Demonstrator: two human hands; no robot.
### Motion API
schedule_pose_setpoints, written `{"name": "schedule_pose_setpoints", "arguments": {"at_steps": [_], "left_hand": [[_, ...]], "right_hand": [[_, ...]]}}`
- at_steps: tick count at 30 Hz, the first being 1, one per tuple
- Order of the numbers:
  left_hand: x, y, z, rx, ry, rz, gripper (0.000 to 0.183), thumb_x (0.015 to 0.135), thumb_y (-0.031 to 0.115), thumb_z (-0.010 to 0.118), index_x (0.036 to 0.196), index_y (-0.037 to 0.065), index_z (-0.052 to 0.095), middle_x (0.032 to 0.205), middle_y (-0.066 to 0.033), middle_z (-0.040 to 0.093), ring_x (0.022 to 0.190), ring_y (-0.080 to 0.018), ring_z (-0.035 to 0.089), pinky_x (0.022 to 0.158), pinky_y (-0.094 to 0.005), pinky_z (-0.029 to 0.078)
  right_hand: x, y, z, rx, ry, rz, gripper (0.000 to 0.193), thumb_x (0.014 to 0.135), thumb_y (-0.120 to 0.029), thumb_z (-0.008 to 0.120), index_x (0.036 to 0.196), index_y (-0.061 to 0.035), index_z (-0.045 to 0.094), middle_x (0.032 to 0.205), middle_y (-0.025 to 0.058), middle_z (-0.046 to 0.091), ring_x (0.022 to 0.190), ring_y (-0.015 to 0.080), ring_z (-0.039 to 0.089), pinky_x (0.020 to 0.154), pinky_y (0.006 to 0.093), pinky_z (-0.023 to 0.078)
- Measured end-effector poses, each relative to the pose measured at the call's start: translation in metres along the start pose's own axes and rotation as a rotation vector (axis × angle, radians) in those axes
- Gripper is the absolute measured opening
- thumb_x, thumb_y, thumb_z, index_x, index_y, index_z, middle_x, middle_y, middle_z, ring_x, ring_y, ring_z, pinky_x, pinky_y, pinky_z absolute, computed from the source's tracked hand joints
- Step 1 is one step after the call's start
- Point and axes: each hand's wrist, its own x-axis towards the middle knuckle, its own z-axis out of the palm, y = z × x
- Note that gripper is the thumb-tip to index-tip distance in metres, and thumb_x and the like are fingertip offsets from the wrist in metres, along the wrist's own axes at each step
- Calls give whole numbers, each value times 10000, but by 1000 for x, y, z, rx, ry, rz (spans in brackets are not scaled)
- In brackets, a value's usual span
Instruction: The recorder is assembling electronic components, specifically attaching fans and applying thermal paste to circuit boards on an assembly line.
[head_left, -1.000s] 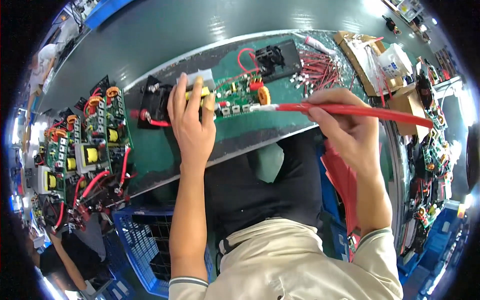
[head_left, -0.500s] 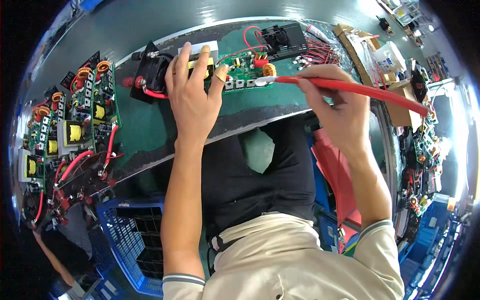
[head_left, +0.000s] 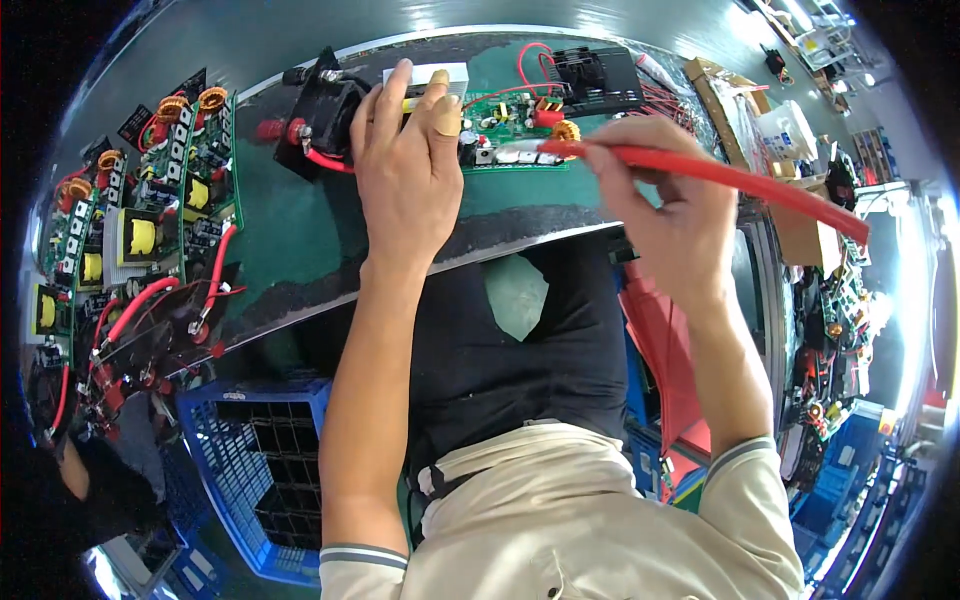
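My right hand grips a brush with a long red handle. Its white-coated tip lies over a row of small square components along the near edge of a green circuit board. Some of those components look white on top. My left hand rests with fingers stretched over the board's left part, partly hiding it and a silver heatsink. Yellowish covers sit on its thumb and a fingertip. Beside it stands a black end panel with red and black terminals. A black fan unit is wired to the board.
Several assembled circuit boards with thick red cables stand at the table's left end. Beyond the fan unit are bundled red wires and a cardboard box. A blue crate is below left; more boards lie at right.
The brush tip has moved left along the row of square components, and more of them appear white. My left hand stays on the board while the whole view has shifted slightly.
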Motion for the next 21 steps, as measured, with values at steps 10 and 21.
{"name": "schedule_pose_setpoints", "arguments": {"at_steps": [10, 21], "left_hand": [[0, 0, 0, -2, 30, -3, 360, 1016, 303, 530, 1197, 48, 710, 1330, -178, 590, 1205, -366, 519, 1067, -454, 395], [0, 2, 0, 11, 39, 1, 363, 1020, 309, 530, 1187, 41, 709, 1319, -187, 593, 1192, -366, 526, 1055, -455, 403]], "right_hand": [[19, -7, -38, 127, -416, -118, 225, 822, 160, 616, 1029, 78, 650, 1115, 158, 647, 1073, 233, 625, 937, 313, 493], [34, -18, -26, 107, -421, -25, 230, 866, 159, 582, 1057, 65, 670, 1102, 131, 662, 1070, 194, 636, 924, 284, 502]]}}
